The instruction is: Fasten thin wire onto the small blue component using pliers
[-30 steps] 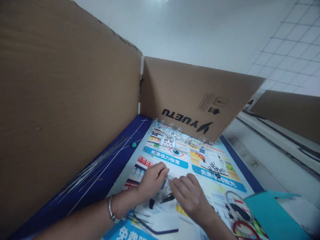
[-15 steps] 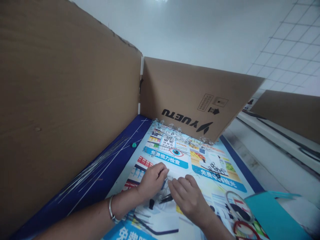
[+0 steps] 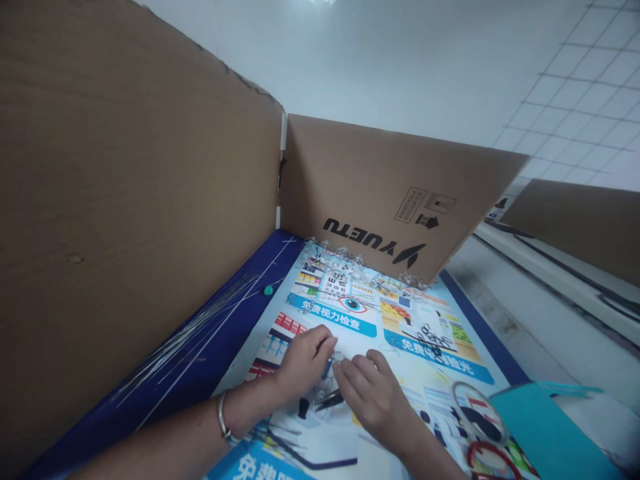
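Note:
My left hand [image 3: 306, 360], with a silver bangle [image 3: 223, 417] at the wrist, is closed with thumb and forefinger pinched together. Close to its right, my right hand [image 3: 369, 393] has its fingers curled and fingertips pressed together. Between the fingertips runs a thin wire [image 3: 340, 357], faint and partly covered by both hands. From under the right hand juts a dark, pointed tool [image 3: 330, 400]; its rear part is hidden, so its kind is unclear. Both hands are just above a printed poster sheet [image 3: 360, 343].
Cardboard panels stand at the left [image 3: 140, 200] and the back [image 3: 350, 173]. Long thin wires [image 3: 185, 330] lie on the blue cloth. Clear small pieces [image 3: 345, 257] line the back panel. Black loops [image 3: 431, 340], red-handled scissors [image 3: 493, 460] and a teal sheet [image 3: 545, 427] are to the right.
My right hand has shifted slightly and its fingers have turned a little; the dark tool's tip has swung slightly down and left. My left hand stays in place.

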Demonstrator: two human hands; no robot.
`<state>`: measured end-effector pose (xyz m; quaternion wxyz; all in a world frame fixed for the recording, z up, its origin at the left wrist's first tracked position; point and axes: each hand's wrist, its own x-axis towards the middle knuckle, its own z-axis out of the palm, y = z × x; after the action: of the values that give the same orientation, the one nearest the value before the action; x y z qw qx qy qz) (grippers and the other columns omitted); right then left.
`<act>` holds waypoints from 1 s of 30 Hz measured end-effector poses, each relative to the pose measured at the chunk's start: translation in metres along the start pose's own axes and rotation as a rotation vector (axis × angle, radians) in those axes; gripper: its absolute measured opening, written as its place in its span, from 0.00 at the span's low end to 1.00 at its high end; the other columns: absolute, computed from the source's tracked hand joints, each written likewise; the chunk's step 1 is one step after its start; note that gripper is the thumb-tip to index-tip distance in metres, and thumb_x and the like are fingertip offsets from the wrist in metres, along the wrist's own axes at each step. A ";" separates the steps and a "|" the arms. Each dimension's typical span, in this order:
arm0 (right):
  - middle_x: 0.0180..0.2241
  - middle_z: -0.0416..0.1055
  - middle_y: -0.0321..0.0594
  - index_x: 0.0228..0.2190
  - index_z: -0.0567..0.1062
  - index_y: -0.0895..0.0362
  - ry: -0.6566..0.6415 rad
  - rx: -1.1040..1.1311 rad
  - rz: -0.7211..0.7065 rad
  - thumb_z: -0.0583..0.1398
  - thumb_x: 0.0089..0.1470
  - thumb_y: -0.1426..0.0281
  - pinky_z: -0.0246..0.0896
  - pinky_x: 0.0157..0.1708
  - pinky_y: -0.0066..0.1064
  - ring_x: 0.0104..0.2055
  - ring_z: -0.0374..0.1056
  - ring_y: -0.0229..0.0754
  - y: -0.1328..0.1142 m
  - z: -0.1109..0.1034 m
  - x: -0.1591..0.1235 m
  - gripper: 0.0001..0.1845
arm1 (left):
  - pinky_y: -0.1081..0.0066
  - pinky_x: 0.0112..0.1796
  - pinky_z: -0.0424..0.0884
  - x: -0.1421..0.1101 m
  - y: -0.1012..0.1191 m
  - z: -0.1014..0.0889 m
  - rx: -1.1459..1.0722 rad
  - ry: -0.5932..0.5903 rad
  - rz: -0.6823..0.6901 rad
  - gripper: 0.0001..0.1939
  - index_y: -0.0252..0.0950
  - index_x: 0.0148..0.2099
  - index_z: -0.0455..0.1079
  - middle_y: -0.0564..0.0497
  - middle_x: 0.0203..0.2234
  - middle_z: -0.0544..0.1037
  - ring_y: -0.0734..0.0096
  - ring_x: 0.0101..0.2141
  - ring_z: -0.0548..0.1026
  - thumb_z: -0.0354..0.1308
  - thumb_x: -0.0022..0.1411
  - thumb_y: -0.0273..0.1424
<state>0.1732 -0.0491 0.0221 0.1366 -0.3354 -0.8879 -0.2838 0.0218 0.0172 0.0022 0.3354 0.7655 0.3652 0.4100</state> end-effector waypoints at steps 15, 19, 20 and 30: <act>0.30 0.69 0.38 0.38 0.69 0.57 0.205 0.327 0.280 0.50 0.48 0.82 0.51 0.33 0.34 0.32 0.60 0.38 0.015 0.002 0.001 0.16 | 0.77 0.28 0.60 -0.001 -0.006 0.000 -0.050 -0.123 0.070 0.11 0.35 0.31 0.65 0.55 0.23 0.68 0.76 0.26 0.64 0.44 0.61 0.32; 0.30 0.70 0.37 0.36 0.69 0.56 0.221 0.409 0.365 0.50 0.46 0.82 0.50 0.32 0.34 0.32 0.60 0.38 0.017 0.005 -0.001 0.17 | 0.76 0.32 0.63 0.001 -0.003 -0.001 -0.103 -0.180 0.089 0.10 0.35 0.35 0.67 0.53 0.27 0.71 0.74 0.30 0.67 0.45 0.61 0.31; 0.30 0.70 0.37 0.35 0.69 0.56 0.228 0.425 0.380 0.50 0.46 0.83 0.50 0.33 0.34 0.32 0.60 0.38 0.018 0.006 -0.001 0.17 | 0.75 0.34 0.63 0.001 -0.002 -0.002 -0.112 -0.197 0.096 0.10 0.35 0.35 0.67 0.52 0.28 0.72 0.73 0.31 0.68 0.46 0.61 0.31; 0.26 0.69 0.35 0.32 0.70 0.56 0.231 0.508 0.481 0.51 0.42 0.82 0.52 0.32 0.32 0.30 0.61 0.38 0.018 0.003 0.003 0.15 | 0.74 0.33 0.63 -0.001 -0.002 0.000 -0.103 -0.255 0.118 0.10 0.36 0.34 0.70 0.51 0.27 0.73 0.73 0.30 0.68 0.49 0.60 0.31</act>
<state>0.1829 -0.0353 0.0280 0.3775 -0.4556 -0.8046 -0.0502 0.0209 0.0177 0.0001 0.3933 0.8132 0.2525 0.3468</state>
